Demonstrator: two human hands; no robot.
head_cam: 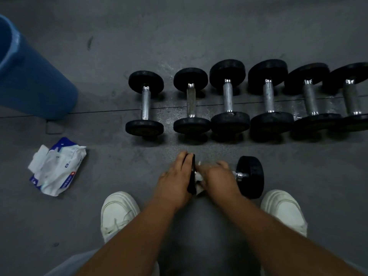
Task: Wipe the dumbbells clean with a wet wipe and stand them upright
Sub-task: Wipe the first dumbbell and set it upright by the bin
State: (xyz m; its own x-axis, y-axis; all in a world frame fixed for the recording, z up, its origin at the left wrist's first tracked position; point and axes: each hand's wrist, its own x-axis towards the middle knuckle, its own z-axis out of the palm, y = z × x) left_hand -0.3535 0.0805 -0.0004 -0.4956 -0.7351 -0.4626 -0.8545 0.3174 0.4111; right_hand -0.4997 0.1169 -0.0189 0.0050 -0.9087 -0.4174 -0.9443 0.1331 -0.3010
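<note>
Right hand (217, 174) is closed around the white wet wipe (199, 179), wrapping it on the steel handle of the dumbbell (250, 176), which lies on its side on the floor (123, 166) between the white shoes (119, 212); left hand (175, 176) cups the left head, fingers bent over its rim as it seems, probably to stop rolling during the rubbing; six other dumbbells (228, 96) lie in a row beyond, not yet upright.
</note>
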